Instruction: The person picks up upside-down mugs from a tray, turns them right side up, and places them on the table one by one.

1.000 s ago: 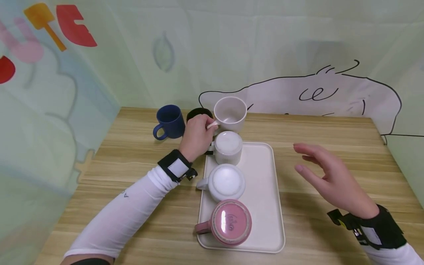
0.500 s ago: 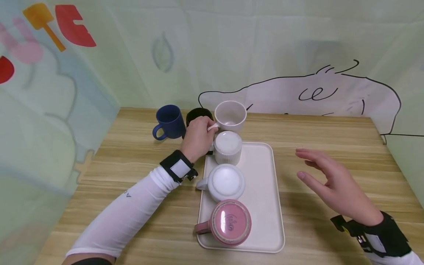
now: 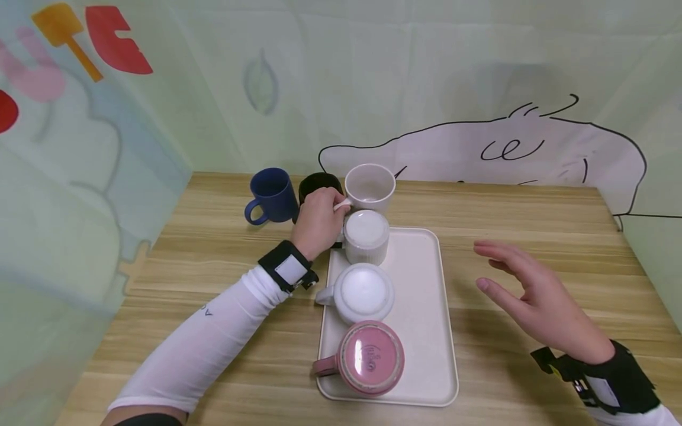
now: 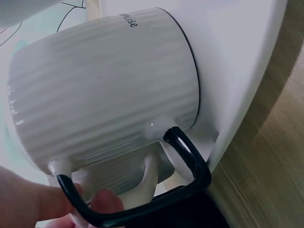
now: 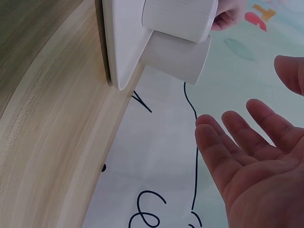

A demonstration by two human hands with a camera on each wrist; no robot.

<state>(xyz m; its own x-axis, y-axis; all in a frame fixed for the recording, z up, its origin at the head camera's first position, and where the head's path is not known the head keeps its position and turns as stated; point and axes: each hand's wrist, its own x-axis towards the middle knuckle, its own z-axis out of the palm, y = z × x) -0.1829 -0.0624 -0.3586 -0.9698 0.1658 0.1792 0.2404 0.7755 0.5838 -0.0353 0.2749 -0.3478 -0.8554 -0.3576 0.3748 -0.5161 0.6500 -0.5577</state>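
At the back of the table, my left hand pinches the handle of an upright white mug, its mouth facing up, just behind the tray. Close in front of it, a ribbed white mug with a black handle stands upside down; this handle partly covers my fingertips in the left wrist view. A second white mug and a pink mug are also upside down on the white tray, handles pointing left. My right hand hovers over the table right of the tray, fingers spread, holding nothing.
A dark blue mug stands upright at the back left. Between it and the white mug is a black mug, partly hidden by my left hand. A printed cloth hangs behind the wooden table.
The white mug in my left hand has come down slightly toward the table behind the tray. My right hand has shifted slightly downward in the head view.
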